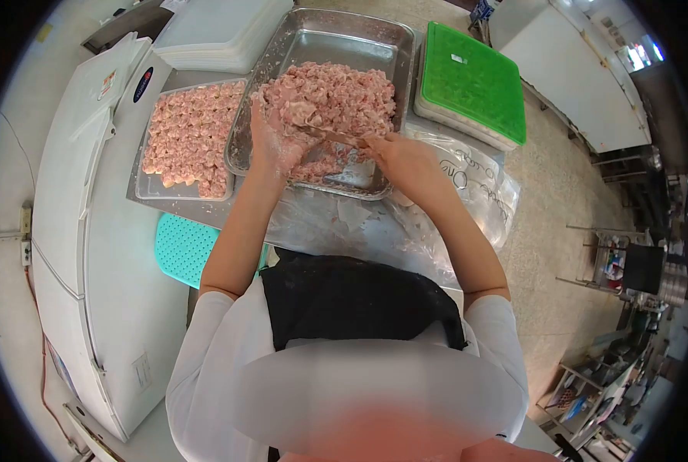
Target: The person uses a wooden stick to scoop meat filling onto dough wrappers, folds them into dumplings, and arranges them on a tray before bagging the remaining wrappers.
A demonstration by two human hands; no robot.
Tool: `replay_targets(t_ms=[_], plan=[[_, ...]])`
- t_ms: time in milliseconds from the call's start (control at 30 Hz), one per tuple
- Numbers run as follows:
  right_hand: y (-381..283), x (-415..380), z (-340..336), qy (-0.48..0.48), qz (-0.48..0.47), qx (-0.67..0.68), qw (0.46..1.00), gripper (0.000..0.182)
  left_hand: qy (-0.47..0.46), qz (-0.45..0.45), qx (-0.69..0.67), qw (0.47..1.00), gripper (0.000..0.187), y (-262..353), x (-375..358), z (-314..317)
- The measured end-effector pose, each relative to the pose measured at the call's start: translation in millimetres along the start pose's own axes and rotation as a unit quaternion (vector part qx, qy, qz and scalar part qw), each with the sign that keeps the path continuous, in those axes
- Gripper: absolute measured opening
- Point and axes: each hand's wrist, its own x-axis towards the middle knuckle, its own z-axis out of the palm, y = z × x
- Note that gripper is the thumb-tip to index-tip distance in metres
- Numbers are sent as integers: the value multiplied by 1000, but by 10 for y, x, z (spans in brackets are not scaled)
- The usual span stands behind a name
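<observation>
My left hand (273, 145) is cupped at the near left side of a metal pan (336, 40), smeared with meat. A pale lump of ground meat (307, 114) sits at its fingers; whether a wrapper lies under it I cannot make out. My right hand (407, 160) grips a narrow flat spatula (335, 137), whose blade points left to the left hand. Behind both hands a big mound of ground meat (344, 88) fills the middle of the pan. Left of the pan, a tray (150, 185) holds rows of meat-topped dumplings (194, 127).
A green-lidded container (471, 85) stands right of the pan, near plastic bags with handwriting (475, 181). Stacked clear lids (213, 35) are at back left. A white freezer (90, 231) flanks the left, beside a turquoise perforated stool (184, 248). Racks (614, 262) stand far right.
</observation>
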Motion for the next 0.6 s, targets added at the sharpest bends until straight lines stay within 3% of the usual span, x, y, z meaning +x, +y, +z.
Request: replay_targets(t_ms=[33,100,167,233,267,333,367,400,467,500,567,600], plan=[[-47,-20,-96,-2,-3,0,1000,28,-4,5,0,1000,72,-29,30,-52],[-176,-72,-198,94,3,9,996,29,-23,19,28,999,69,-46,153,-154],[2,43,38,70,-19,35,997,29,-44,32,58,997,66,-37,347,-390],[109,96,30,46,-48,59,996,29,-246,-5,-48,968,59,32,382,-460],[201,78,-47,86,-75,115,987,29,-245,0,-46,969,59,27,382,-500],[276,53,-206,126,-102,172,972,30,-144,54,28,988,54,74,-98,108],[281,25,-269,108,-51,236,964,31,-145,59,29,987,54,91,-141,102],[286,0,-315,88,1,298,951,31,-156,82,182,967,56,136,-174,78],[313,-3,-365,35,-22,314,948,31,-186,116,432,875,71,251,-178,54],[309,-2,-382,-19,-42,329,943,31,-183,118,432,875,71,269,-173,90],[243,-30,-452,-29,-52,316,947,29,-239,271,608,707,55,289,-144,158],[222,-28,-466,-37,-58,303,951,27,-237,271,609,707,55,325,-92,129]])
